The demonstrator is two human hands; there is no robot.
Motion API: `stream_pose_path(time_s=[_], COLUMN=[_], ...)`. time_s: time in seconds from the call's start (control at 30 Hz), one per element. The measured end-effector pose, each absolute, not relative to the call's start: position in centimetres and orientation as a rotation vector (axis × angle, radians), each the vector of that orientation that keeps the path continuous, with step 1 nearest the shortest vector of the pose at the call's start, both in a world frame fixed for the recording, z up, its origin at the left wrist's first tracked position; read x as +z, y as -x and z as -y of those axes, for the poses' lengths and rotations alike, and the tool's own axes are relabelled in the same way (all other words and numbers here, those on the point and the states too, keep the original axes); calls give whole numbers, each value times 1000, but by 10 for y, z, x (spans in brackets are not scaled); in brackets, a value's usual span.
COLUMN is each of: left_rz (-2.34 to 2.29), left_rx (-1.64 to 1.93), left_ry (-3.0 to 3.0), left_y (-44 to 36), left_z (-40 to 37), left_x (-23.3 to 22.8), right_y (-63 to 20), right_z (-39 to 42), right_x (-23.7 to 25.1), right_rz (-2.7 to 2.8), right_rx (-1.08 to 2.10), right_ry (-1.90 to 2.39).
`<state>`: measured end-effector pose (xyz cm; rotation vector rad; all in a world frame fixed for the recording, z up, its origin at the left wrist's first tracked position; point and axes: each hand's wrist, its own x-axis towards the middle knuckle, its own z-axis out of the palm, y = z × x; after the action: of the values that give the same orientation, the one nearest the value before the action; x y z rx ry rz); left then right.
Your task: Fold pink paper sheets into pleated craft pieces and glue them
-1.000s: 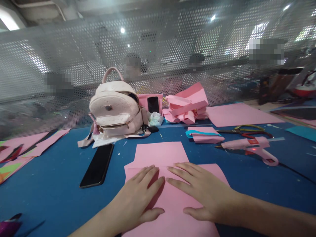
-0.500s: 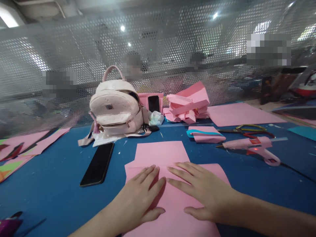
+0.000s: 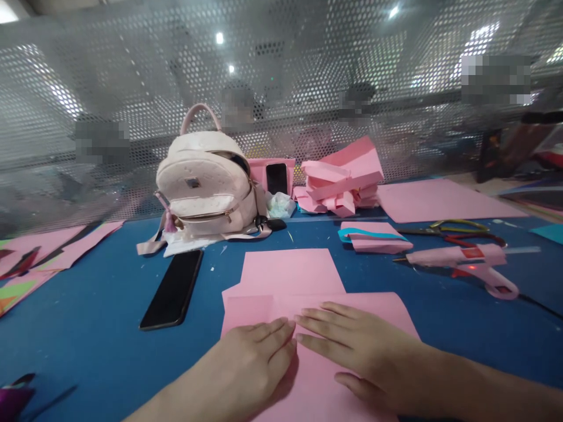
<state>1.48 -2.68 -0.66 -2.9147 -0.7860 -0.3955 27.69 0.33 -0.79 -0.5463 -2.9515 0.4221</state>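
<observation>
Pink paper (image 3: 308, 381) lies on the blue table in front of me, its upper part folded or layered. A second pink sheet (image 3: 290, 269) sticks out beyond its far edge. My left hand (image 3: 255, 363) rests palm down on the paper, its stretched fingers close together and its thumb hidden. Beside it my right hand (image 3: 360, 346) also lies flat, fingers slightly spread, thumb apart. The fingertips of both hands nearly meet at the middle of the sheet. Neither hand holds anything.
A black phone (image 3: 173, 290) and a pale pink backpack (image 3: 206, 187) are on the left. Pink paper scraps (image 3: 343, 181) pile up behind. A folded pink piece (image 3: 373, 237), scissors (image 3: 461, 228) and a corded glue gun (image 3: 461, 261) lie right. A perforated metal screen (image 3: 299, 76) stands beyond.
Both hands have slid a little toward me over the paper. My left thumb, visible before, is now hidden. The view has shifted slightly.
</observation>
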Motion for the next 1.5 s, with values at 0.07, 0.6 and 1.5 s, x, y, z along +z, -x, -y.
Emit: stream_pose_path(time_s=[0.07,0.6,1.5], left_rz=[787,794,1240], left_rx=[-337,-254,-12], left_ry=[3025,3566,3427], left_y=[-9,19,38], left_z=[22,-10,-15], left_x=[3,22,33], right_y=[-276,-277,-278], right_z=[-5,-6,-2], right_x=[-7,-7,-4], right_rz=[2970,3000,2988], right_rx=[467,482,443], right_ry=[532,556,557])
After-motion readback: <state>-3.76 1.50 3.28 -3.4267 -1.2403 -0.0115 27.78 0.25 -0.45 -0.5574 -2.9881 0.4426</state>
